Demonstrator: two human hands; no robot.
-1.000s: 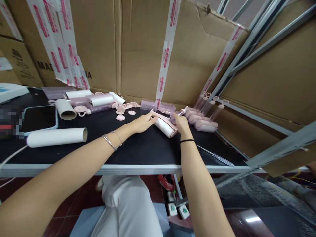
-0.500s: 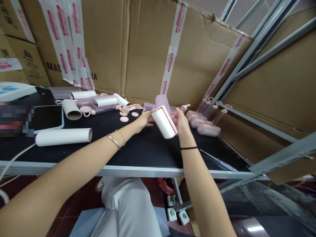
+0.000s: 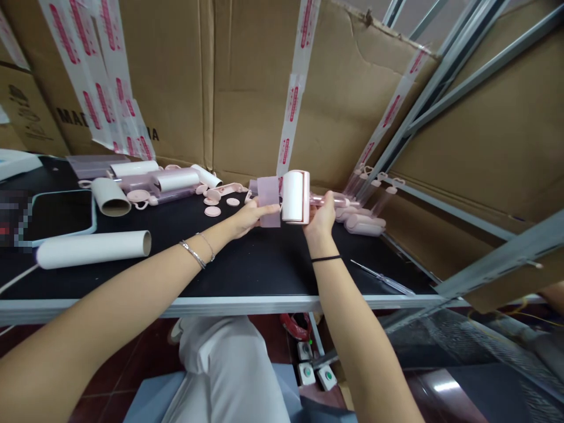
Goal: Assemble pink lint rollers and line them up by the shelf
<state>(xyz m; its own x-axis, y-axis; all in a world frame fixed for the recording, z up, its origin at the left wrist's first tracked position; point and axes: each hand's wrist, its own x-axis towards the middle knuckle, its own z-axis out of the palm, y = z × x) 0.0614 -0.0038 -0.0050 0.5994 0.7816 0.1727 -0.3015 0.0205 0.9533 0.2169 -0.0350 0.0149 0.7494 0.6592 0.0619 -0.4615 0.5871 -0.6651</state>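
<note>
In my right hand is a lint roller with a white paper roll and a pink frame, its clear pinkish handle pointing right. My fingers wrap around the handle close to the roll. My left hand pinches a translucent pink cover between thumb and fingers, just left of the roll. A small gap seems to lie between cover and roll. Behind my left hand are small pink parts, with round pink discs lying on the black tabletop.
Several covered lint rollers lie at the right against the shelf frame. A screwdriver rests near the front edge. Leftward are a long white tube, a phone, a short cardboard tube and more rollers. Cardboard stands behind.
The lint roller has turned from tilted to nearly upright, its handle now pointing right. The pink cover has come from behind the roll to its left side, in my left hand.
</note>
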